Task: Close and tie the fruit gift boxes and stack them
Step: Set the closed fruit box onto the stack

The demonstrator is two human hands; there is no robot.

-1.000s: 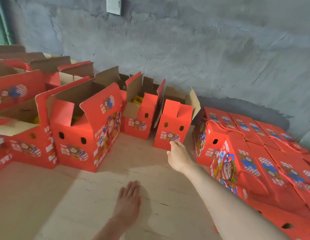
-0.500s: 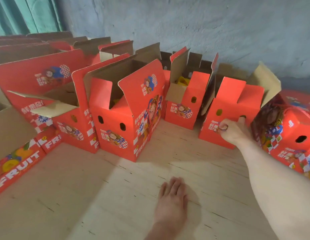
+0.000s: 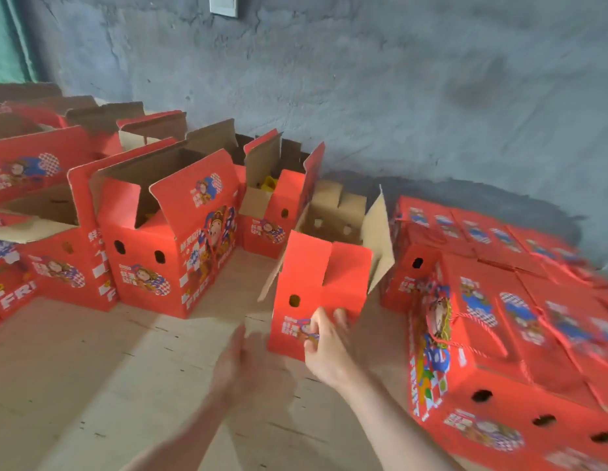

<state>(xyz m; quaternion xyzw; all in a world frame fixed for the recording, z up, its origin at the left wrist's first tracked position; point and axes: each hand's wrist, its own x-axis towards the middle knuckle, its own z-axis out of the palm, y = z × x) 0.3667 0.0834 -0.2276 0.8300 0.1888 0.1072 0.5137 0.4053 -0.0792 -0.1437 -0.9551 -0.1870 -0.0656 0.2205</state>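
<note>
A red fruit gift box (image 3: 316,277) with its top flaps open stands tilted toward me on the wooden floor. My right hand (image 3: 324,348) grips the box's near end panel, a finger hooked at the right-hand hole. My left hand (image 3: 234,365) hovers blurred just left of the box with fingers apart, holding nothing. To the right lies a stack of closed, tied red boxes (image 3: 520,321) with red cord handles. Left of the held box stand several more open red boxes (image 3: 166,246).
A rough grey concrete wall (image 3: 397,96) runs behind the boxes. A green curtain (image 3: 7,39) hangs at the far left. Bare wooden floor (image 3: 109,385) lies in front of me, between the open boxes and the closed stack.
My right hand has pulled the open box out of the row toward me. My left hand has lifted off the floor and moved up toward the box's left side.
</note>
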